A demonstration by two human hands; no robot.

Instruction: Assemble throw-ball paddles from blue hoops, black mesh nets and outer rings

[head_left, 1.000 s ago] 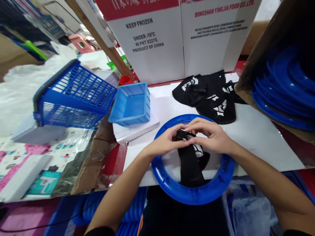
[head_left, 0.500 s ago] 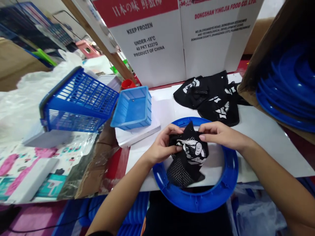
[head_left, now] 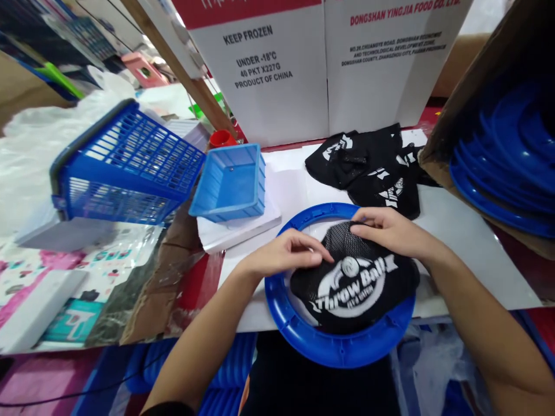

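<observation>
A round black mesh cloth [head_left: 358,292] printed "Throw Ball" in white lies spread inside a blue plastic ring [head_left: 342,351]. It covers most of the opening, and part of its edge laps over the ring at the right. My left hand [head_left: 291,253] rests at the cloth's upper left, fingers stretched out and thumb apart, fingertips touching it. At the cloth's top edge, my right hand [head_left: 385,231] pinches the mesh between thumb and fingers.
More black printed cloths [head_left: 368,164] lie behind the ring. A shallow blue tray [head_left: 228,188] sits on white sheets, beside a tipped blue basket [head_left: 125,167]. A printed white carton [head_left: 286,110] stands behind. On the right, a cardboard box [head_left: 442,138] holds blue rings [head_left: 498,190].
The cloth was bunched up between both hands; now it is spread flat across the ring, its print facing up. My left hand has loosened its grip.
</observation>
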